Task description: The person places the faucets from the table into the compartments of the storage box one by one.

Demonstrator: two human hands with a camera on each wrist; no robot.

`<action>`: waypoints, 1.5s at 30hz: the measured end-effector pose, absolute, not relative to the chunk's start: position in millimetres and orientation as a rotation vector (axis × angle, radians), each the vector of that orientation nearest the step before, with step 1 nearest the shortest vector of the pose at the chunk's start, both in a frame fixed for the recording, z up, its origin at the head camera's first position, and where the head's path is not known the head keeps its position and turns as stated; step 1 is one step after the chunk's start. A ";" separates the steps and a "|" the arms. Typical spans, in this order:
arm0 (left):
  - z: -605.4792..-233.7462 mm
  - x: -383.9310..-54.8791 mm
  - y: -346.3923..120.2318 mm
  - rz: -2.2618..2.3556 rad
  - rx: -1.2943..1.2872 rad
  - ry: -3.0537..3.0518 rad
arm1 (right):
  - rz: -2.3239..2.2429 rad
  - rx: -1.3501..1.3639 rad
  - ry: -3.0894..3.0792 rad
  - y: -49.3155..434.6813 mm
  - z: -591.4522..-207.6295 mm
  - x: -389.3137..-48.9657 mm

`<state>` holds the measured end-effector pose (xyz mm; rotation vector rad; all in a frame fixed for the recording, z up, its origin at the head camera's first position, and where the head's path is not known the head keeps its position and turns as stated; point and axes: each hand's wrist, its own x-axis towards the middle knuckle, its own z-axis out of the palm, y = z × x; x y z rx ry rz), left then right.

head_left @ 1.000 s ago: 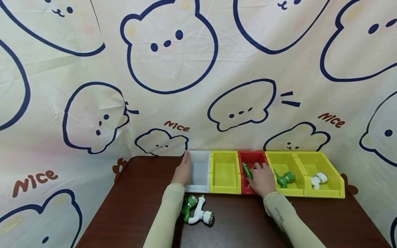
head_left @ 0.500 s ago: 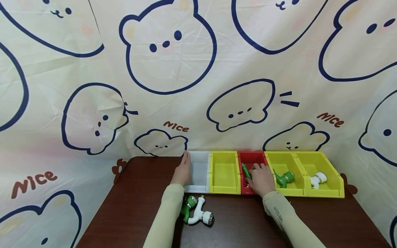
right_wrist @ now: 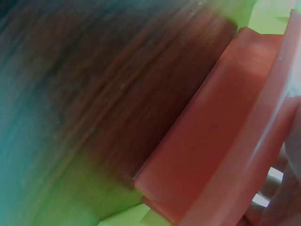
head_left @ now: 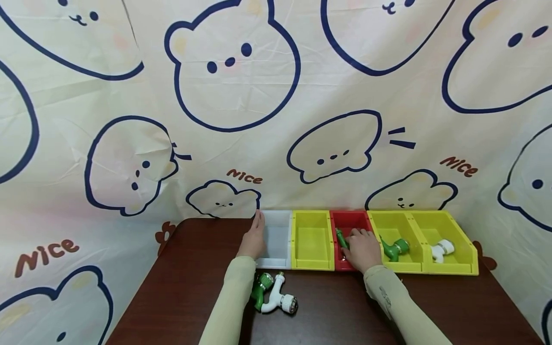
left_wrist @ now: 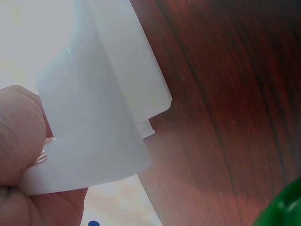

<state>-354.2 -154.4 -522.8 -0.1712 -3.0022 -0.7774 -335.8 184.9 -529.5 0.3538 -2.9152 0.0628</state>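
Five open bins stand in one row along the back of the dark brown worktop (head_left: 181,287): one white, one red and three yellow, with five taps about them, three green and two white. At the left end is the white bin (head_left: 278,237), and the left hand (head_left: 253,239) pinches its outer side wall, thumb on one face and fingers on the other, as the left wrist view shows. Next comes the first yellow bin (head_left: 312,239), then the red bin (head_left: 351,220), where the first green tap (head_left: 341,237) lies with its stem slanting toward the back left. The right hand (head_left: 364,248) reaches into the red bin with curled fingers and seems to grip that tap by its body, though the palm covers the contact and the right wrist view is hazy. To the right, the second yellow bin (head_left: 391,227) has one tap in it, the second green tap (head_left: 396,249), and the third yellow bin (head_left: 437,227), at the right end, has one as well, the first white tap (head_left: 442,250). The other two lie on the worktop in front of the white bin, just beside the left sleeve (head_left: 230,292): the third green tap (head_left: 259,292), partly covered by that sleeve, and the second white tap (head_left: 287,303) to its right, its stem pointing toward the bins. Behind the row hangs a cream sheet (head_left: 336,86) printed with blue-outlined animal faces and three brown "Nice" words.
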 end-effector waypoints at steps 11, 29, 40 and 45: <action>-520.7 -350.7 -154.0 -0.784 -0.191 -2.986 | 0.007 0.348 -2.960 182.8 -526.9 -335.3; -519.4 -351.0 -153.3 -0.788 -0.184 -2.989 | -0.032 0.330 -3.013 182.5 -531.0 -341.1; -522.2 -353.2 -155.3 -0.790 -0.194 -2.996 | -0.044 0.329 -3.022 181.4 -530.7 -340.6; -523.0 -354.1 -156.2 -0.790 -0.198 -2.999 | -0.049 0.324 -3.037 180.8 -528.6 -340.2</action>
